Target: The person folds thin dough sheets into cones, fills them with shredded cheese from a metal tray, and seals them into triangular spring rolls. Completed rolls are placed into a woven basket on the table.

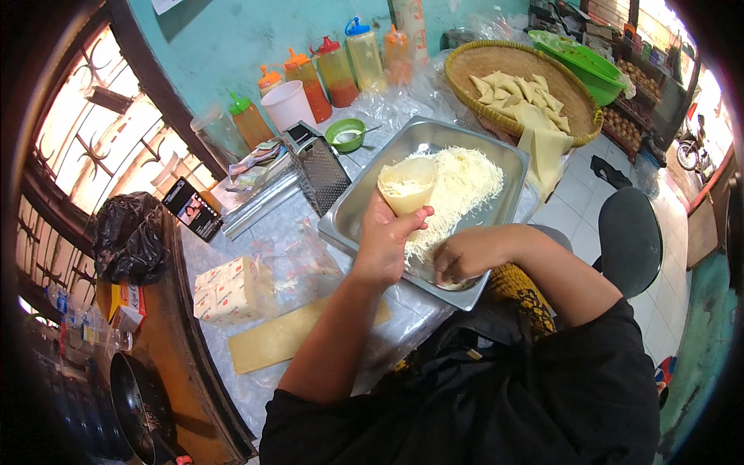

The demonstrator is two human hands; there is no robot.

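Note:
My left hand (385, 236) holds up a cone of pale pastry wrapper (408, 200) with grated cheese in its mouth. The cone is over a steel tray (355, 195), where a heap of grated cheese (467, 184) lies. Down in the tray's near corner, my right hand (466, 254) has its fingers curled together; what they hold, if anything, is hidden. A strip of pastry wrapper (267, 339) lies flat on the table left of my left forearm. Folded pastry triangles (521, 94) rest in a round woven basket (467, 66) beyond the tray.
A box grater (319, 172) stands against the tray's left side. Behind it are a small green bowl (345, 134), a white cup (287, 105) and several sauce bottles (364, 56). A phone (192, 209) leans at the left, above a wrapped block (222, 292). A stool (632, 240) is at the right.

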